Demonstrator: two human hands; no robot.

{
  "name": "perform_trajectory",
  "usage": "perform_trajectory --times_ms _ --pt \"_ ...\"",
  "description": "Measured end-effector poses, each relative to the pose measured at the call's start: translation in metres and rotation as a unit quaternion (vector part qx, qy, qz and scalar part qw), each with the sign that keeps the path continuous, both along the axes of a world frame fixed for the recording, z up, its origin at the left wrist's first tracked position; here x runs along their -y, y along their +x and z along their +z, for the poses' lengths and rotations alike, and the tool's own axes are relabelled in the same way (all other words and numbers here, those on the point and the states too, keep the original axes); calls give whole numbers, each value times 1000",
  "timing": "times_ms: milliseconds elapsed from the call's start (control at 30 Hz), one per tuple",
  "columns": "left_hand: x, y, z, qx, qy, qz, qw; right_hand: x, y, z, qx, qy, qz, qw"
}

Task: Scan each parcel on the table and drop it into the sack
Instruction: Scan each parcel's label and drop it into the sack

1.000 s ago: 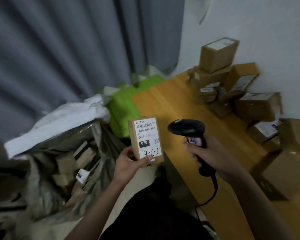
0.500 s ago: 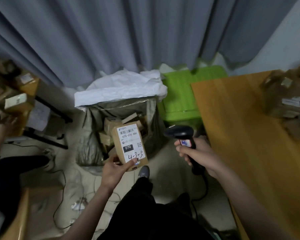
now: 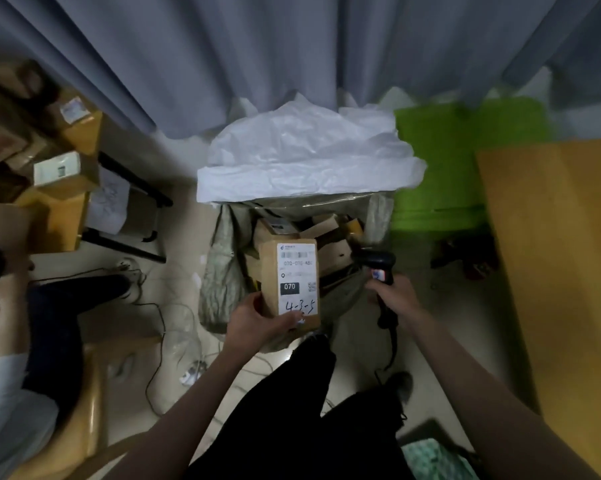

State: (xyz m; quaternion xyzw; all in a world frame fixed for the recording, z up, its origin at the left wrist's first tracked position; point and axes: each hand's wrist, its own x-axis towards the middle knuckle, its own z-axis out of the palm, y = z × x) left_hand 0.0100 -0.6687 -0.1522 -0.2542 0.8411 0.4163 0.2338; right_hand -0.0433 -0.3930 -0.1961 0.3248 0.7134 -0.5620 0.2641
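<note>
My left hand (image 3: 257,323) grips a small brown parcel (image 3: 290,282) by its lower end; its white label reads 070 and 4-3-5. The parcel hangs right over the mouth of the open sack (image 3: 223,271), a grey-green bag with a white folded rim (image 3: 306,161) and several brown boxes inside. To the right of the parcel, my right hand (image 3: 396,296) is closed around a black handheld scanner (image 3: 377,263) whose head points toward the sack. Only a corner of the wooden table (image 3: 555,254) shows at the right edge.
A green bag (image 3: 458,161) sits between sack and table. Grey curtains hang behind. At the left, another person sits beside a low stand stacked with boxes (image 3: 63,171). Cables trail over the floor (image 3: 160,341). My dark trouser legs fill the bottom centre.
My view has swung left from the table to the sack. The parcel has moved from beside the table edge to above the sack's mouth; the scanner hand followed along.
</note>
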Motion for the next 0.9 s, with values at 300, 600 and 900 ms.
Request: perform_trajectory --times_ms 300,600,900 --pt "18 -26 -10 17 -11 -12 1000 15 -32 -44 70 -2 4 998" --pt "-14 -50 -19 34 -24 -62 997 -23 0 -5 -1 -38 -9 999" --pt "-67 -88 -31 -33 -156 -211 964 -58 -7 48 -60 -43 -2 997"
